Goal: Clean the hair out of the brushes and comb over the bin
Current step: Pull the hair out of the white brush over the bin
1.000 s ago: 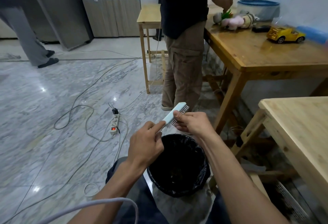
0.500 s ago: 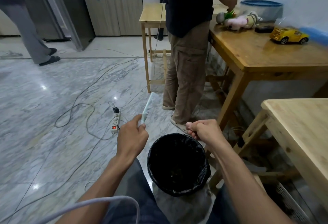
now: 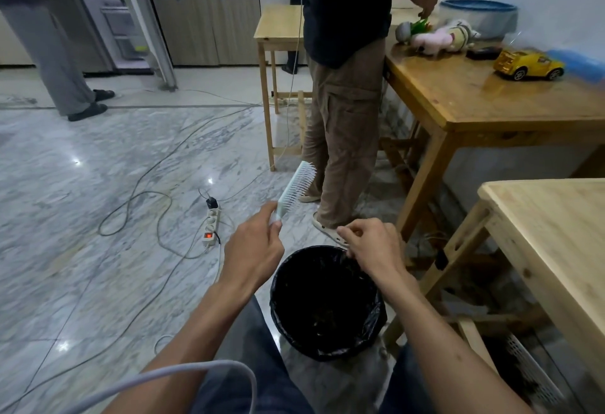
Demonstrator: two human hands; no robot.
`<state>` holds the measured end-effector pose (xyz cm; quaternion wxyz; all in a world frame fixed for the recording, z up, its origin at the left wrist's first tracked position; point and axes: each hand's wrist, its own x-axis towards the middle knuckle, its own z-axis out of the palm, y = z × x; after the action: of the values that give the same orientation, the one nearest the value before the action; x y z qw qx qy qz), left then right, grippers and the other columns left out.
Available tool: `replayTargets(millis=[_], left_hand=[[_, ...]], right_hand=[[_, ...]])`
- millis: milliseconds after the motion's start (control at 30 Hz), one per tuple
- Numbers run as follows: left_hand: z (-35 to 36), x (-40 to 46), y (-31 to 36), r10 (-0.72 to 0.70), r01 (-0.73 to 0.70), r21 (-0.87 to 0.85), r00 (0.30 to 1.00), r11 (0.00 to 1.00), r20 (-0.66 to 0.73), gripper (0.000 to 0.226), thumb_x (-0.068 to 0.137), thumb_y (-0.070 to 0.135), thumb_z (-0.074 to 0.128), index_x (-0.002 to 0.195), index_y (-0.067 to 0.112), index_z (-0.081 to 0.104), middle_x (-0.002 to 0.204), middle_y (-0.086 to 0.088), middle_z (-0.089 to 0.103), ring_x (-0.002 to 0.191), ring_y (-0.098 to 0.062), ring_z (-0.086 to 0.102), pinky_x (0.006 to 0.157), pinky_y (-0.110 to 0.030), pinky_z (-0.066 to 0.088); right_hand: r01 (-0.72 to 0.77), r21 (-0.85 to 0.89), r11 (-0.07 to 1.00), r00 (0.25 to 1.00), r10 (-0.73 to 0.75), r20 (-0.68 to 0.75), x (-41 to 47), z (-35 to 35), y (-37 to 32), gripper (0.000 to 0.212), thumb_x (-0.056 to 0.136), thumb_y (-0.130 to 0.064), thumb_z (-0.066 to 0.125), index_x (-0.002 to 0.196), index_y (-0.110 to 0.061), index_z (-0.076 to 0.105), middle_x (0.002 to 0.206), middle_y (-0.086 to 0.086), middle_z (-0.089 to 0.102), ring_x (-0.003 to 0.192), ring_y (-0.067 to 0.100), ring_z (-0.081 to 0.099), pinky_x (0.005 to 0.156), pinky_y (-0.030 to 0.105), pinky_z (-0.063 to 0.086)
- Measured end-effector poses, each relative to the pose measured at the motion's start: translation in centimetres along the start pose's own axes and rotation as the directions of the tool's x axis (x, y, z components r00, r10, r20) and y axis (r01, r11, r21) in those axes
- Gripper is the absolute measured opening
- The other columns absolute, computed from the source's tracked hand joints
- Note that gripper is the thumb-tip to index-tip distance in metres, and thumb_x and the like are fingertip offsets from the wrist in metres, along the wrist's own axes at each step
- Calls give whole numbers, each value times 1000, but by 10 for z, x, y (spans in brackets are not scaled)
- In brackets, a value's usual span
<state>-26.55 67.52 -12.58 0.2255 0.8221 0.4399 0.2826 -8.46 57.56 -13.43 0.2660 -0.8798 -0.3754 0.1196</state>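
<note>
My left hand grips the handle of a pale blue-green brush, which points up and away with its white bristles facing right. The brush is held left of and above a round bin lined with a black bag, standing on the floor between my knees. My right hand hovers over the bin's far right rim with fingers curled and fingertips pinched together. Whether hair is between the fingertips is too small to tell.
A person in tan trousers stands just beyond the bin at a wooden table with toys. A light wooden table is at my right. Cables and a power strip lie on the marble floor at left. Another person stands far left.
My right hand let go of the brush and came down over the bin. My left hand swung the brush left and upright, and its bristles now face right.
</note>
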Motion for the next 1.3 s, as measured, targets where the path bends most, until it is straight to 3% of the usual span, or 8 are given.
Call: replayTargets(millis=[167, 300, 433, 533, 667, 767, 900, 1300], left_hand=[[0, -1, 6, 4, -4, -23, 1000, 1000, 7, 36, 102, 19, 52, 138, 21, 55, 103, -6, 71, 93, -30, 65, 75, -42, 50], [1, -1, 9, 14, -15, -56, 1000, 998, -8, 31, 100, 18, 53, 130, 21, 59, 82, 0, 66, 72, -23, 60, 61, -37, 43], [3, -2, 10, 8, -5, -130, 1000, 992, 26, 35, 93, 24, 64, 127, 23, 60, 78, 1, 69, 64, -18, 63, 60, -39, 53], [5, -3, 11, 11, 0, -160, 997, 987, 70, 41, 88, 21, 70, 128, 22, 61, 76, 3, 67, 62, -14, 62, 58, -35, 51], [7, -4, 15, 27, -10, -162, 995, 987, 101, 32, 92, 20, 65, 124, 18, 65, 70, 8, 63, 59, -12, 58, 58, -35, 49], [10, -2, 24, 47, -30, -164, 994, 986, 104, 28, 95, 25, 64, 122, 19, 68, 67, 11, 61, 58, -9, 55, 56, -32, 41], [13, 0, 40, 144, -116, -205, 981, 972, 127, 24, 97, 27, 62, 117, 17, 71, 78, -2, 71, 72, -24, 65, 65, -40, 50], [24, 14, 152, 401, -324, -414, 909, 851, 112, 23, 88, 18, 73, 111, 16, 74, 95, 1, 75, 86, -15, 67, 78, -38, 55]], right_hand=[[110, 57, 992, 991, -114, 65, 2, 8, 2, 28, 94, -16, 68, 118, -29, 77, 111, 0, 70, 107, 19, 65, 92, 29, 49], [90, -13, 996, 996, -90, 4, 0, 4, 3, 25, 100, -41, 60, 99, -27, 81, 88, 0, 78, 93, 22, 71, 80, 36, 53], [78, 86, 993, 997, -79, 13, 2, 5, 4, 19, 95, -22, 69, 110, -23, 80, 100, 1, 77, 87, 13, 70, 82, 26, 53], [40, 96, 995, 998, -43, 36, -2, -3, -2, 37, 98, -53, 59, 91, -24, 81, 70, -10, 76, 69, 5, 68, 67, 29, 52], [-3, 393, 920, 986, -63, 156, 1, -10, -12, 50, 92, -63, 60, 125, -27, 71, 111, -6, 76, 103, 9, 70, 91, 31, 55], [-180, 716, 674, 963, -27, 267, 4, -19, -21, 56, 95, -46, 68, 140, -13, 58, 116, 11, 76, 106, 32, 74, 92, 40, 61], [-157, 857, 491, 987, 41, 158, 4, -40, -28, 29, 96, -17, 72, 122, -6, 67, 99, 13, 80, 95, 30, 78, 70, 29, 64], [-40, 881, 471, 922, 358, -149, -12, -160, 13, 11, 96, -11, 66, 88, -7, 72, 75, 10, 75, 66, 16, 71, 58, 23, 61]])
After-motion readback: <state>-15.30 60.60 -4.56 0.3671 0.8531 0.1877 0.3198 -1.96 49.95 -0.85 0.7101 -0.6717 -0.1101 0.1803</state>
